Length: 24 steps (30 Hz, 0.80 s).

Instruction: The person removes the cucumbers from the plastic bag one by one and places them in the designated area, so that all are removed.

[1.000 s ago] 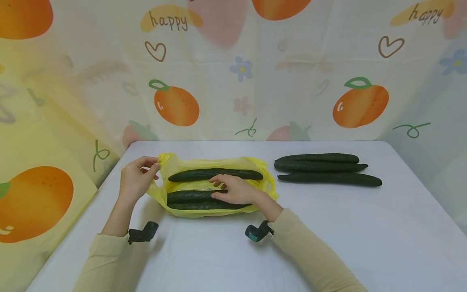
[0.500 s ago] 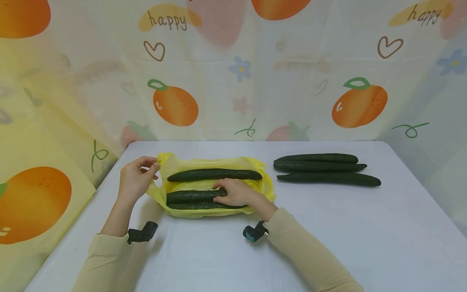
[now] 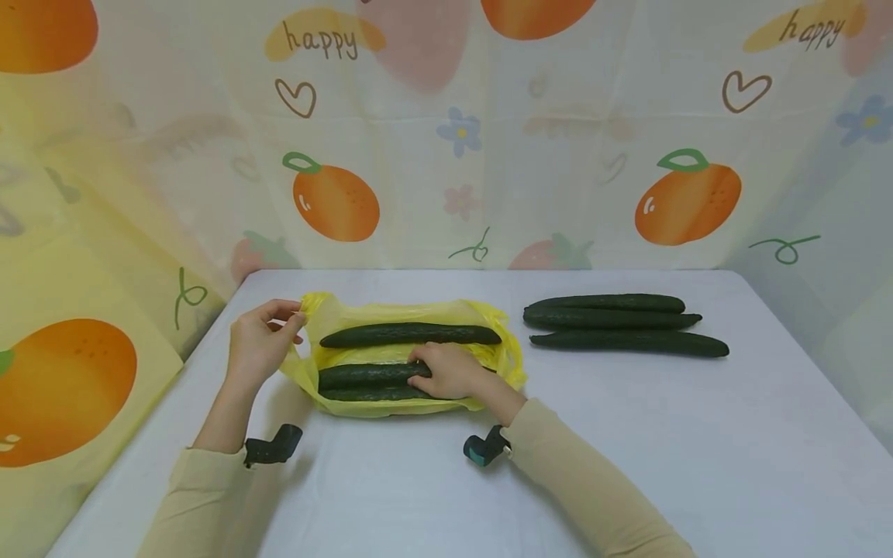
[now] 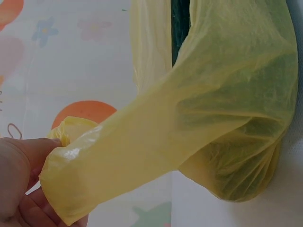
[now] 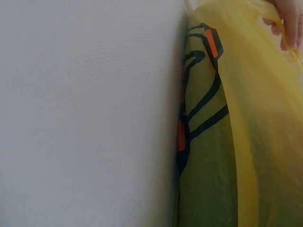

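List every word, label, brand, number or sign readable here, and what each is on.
"happy": on the patterned backdrop, upper left of the head view.
"happy": on the same backdrop, upper right.
Not readable: dark and orange print on the yellow bag; whether it is lettering I cannot tell.
No number or brand can be read.

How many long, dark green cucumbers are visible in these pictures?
6. Inside the thin yellow plastic bag: far cucumber, middle cucumber, near cucumber. On the white table, right of it: back cucumber, central cucumber, front cucumber. The bag may hide more.
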Available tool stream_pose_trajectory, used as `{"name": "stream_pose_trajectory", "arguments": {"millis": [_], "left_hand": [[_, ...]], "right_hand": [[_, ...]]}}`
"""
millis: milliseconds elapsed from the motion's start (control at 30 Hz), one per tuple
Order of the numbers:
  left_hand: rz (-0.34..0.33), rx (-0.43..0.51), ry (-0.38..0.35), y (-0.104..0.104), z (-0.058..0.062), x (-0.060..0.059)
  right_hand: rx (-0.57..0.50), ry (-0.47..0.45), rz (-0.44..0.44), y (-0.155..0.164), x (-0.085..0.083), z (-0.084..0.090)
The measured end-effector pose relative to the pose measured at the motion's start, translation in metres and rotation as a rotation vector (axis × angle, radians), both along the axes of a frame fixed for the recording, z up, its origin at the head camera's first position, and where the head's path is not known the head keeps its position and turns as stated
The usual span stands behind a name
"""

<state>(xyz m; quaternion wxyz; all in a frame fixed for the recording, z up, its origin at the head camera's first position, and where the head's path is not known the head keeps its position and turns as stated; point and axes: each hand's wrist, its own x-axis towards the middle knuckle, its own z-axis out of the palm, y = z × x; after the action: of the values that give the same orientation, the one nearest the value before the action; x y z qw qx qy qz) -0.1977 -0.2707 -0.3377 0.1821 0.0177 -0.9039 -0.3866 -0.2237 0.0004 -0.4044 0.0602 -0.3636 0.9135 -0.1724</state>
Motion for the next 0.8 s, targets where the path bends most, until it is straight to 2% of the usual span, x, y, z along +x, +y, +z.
{"name": "stream_pose_trajectory", "arguments": {"millis": [333,800], "left_hand": [[0.015,0.004,-0.014,-0.001,-0.003,0.001],[-0.007,0.012,0.013,-0.002,-0.002,0.002]], "right_hand": [[-0.001,0.01,-0.016,0.0,0.007,0.005],[-0.009,0.116,0.004,0.005,0.005,0.02]]}}
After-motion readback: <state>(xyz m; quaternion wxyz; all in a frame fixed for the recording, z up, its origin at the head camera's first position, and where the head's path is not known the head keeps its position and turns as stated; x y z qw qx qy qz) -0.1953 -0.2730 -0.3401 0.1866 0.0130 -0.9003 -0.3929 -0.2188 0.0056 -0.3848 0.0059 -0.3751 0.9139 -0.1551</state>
